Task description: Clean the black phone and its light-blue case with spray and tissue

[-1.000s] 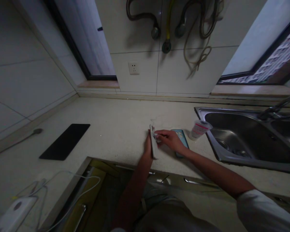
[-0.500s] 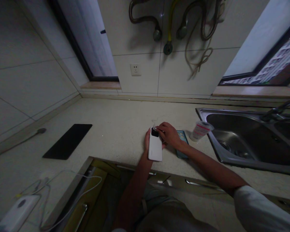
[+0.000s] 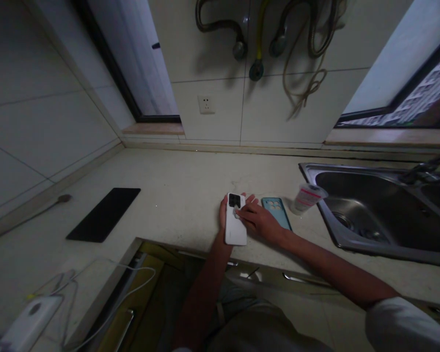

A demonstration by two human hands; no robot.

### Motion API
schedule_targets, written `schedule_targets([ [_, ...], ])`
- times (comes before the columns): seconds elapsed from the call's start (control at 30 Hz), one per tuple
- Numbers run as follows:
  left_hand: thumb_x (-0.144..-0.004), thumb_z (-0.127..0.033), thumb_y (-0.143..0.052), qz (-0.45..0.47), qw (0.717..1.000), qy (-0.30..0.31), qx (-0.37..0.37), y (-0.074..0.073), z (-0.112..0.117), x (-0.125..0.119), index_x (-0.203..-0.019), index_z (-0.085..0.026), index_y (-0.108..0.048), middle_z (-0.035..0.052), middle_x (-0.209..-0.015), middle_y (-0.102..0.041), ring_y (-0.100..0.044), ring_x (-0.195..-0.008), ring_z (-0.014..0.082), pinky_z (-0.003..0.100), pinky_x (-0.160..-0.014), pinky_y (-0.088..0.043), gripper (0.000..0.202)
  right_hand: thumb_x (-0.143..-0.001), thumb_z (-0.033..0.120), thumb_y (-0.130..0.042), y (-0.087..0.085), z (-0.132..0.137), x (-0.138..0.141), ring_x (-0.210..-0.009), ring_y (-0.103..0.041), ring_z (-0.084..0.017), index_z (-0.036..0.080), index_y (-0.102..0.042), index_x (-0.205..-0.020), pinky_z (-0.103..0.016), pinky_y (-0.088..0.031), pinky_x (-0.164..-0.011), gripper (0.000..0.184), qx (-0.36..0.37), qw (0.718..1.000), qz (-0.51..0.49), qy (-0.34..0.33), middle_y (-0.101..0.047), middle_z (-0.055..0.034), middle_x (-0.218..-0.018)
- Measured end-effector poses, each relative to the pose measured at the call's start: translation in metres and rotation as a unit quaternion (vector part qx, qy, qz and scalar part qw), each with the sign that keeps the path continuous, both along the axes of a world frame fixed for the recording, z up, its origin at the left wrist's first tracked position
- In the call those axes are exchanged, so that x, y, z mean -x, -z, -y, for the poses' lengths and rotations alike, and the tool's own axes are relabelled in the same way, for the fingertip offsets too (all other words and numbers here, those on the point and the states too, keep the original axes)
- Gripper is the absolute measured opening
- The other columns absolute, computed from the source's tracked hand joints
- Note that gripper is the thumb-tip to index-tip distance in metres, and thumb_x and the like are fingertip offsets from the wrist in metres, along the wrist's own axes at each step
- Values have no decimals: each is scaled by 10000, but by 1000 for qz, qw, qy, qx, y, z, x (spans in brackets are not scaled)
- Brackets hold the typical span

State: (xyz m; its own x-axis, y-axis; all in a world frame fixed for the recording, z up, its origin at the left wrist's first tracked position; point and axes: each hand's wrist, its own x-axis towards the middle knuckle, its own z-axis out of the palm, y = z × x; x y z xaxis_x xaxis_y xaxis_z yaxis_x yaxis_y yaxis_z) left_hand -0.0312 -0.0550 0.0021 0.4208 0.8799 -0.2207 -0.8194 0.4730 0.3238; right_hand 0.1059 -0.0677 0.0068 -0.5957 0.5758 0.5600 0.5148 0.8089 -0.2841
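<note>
1. White phone (image 3: 236, 230) is dead centre, back facing up, long side roughly 12-to-6. It's in the left hand (image 3: 223, 215), whose grip is wrapped round the 9 o'clock edge; most of that palm is hidden underneath.
2. Right hand (image 3: 261, 221) comes in from 4 o'clock. Its grip is pinching a small pale wad (image 3: 236, 210) at the phone's back, just on the 6 o'clock side of the camera block. Too blurry to say what the wad is.
3. In the way: the right hand hides a chunk of the phone's 3 o'clock edge, plus the near end of the blue case (image 3: 280, 215) on the worktop (image 3: 183, 195) at 3.
4. Past that, between 2 and 3, a clear cup (image 3: 306, 198), then the sink (image 3: 374, 208).
5. Black mat (image 3: 104, 215) well off at 9; white gadget (image 3: 31, 322) with a cable (image 3: 139, 286) around 8.
</note>
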Motion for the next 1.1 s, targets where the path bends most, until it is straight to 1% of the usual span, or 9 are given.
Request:
schedule_targets([
  [0.17,-862,-600,-483,-2,999,32,-9,0,1,5,-1154,-159,-646,162,-1177,-699,-688,-1007,295,424,-803,-559,554,-995,223,-497,-3,-9,-19,-873,-636,-216,204,-717,-1166,-337,-529,-747,279,32,999,-8,19,-685,-120,-995],
  [0.27,-877,-566,-508,22,1000,23,0,-2,4,3,-1120,-163,-652,124,-1027,-726,-693,-922,257,417,-819,-554,493,-1001,242,-487,-6,-18,-21,-853,-647,-214,222,-732,-1130,-348,-534,-752,277,73,995,-35,56,-689,-107,-978],
  [0.4,-871,-513,-565,21,999,14,24,-3,6,0,-1023,-192,-652,76,-909,-720,-691,-854,240,460,-863,-539,366,-996,279,-506,-12,-30,-15,-796,-648,-215,217,-750,-1066,-356,-533,-733,261,103,987,-83,90,-696,-91,-893],
  [0.5,-864,-526,-578,-4,999,28,44,-2,6,-1,-971,-207,-647,68,-879,-716,-696,-866,262,470,-837,-544,344,-997,285,-507,-16,-35,-8,-813,-645,-218,218,-752,-1048,-361,-530,-746,259,106,984,-104,93,-689,-88,-887],
  [0.6,-891,-517,-545,-18,998,24,56,-1,4,-2,-957,-202,-648,69,-865,-716,-701,-899,268,436,-810,-558,337,-1001,264,-496,-19,-34,0,-841,-635,-208,223,-743,-1077,-346,-526,-759,262,95,988,-101,74,-668,-84,-913],
  [0.77,-856,-574,-597,-41,998,-26,51,5,-3,-6,-950,-170,-655,90,-856,-714,-706,-931,276,396,-815,-568,419,-976,183,-526,-19,-20,13,-897,-628,-206,203,-712,-1161,-331,-520,-773,263,77,994,-72,19,-659,-109,-1009],
  [0.87,-848,-685,-537,-36,999,-11,36,8,-5,-6,-1048,-163,-651,134,-996,-724,-692,-1013,309,444,-859,-557,571,-964,157,-530,-16,-4,17,-922,-620,-220,183,-710,-1153,-342,-519,-772,263,59,997,-44,-8,-657,-125,-1026],
  [0.97,-873,-727,-440,-29,999,10,34,10,-5,-2,-1092,-169,-632,164,-1115,-705,-670,-1085,329,489,-893,-535,630,-970,155,-514,-15,15,15,-919,-612,-215,171,-701,-1150,-337,-518,-788,261,58,997,-21,-49,-661,-121,-995],
  [1.1,-891,-724,-393,-14,999,13,38,12,-5,5,-1051,-171,-628,164,-1104,-702,-684,-1036,305,405,-775,-548,621,-981,169,-492,-16,41,7,-876,-613,-201,168,-679,-1164,-300,-516,-741,262,71,993,-7,-96,-659,-117,-981],
])
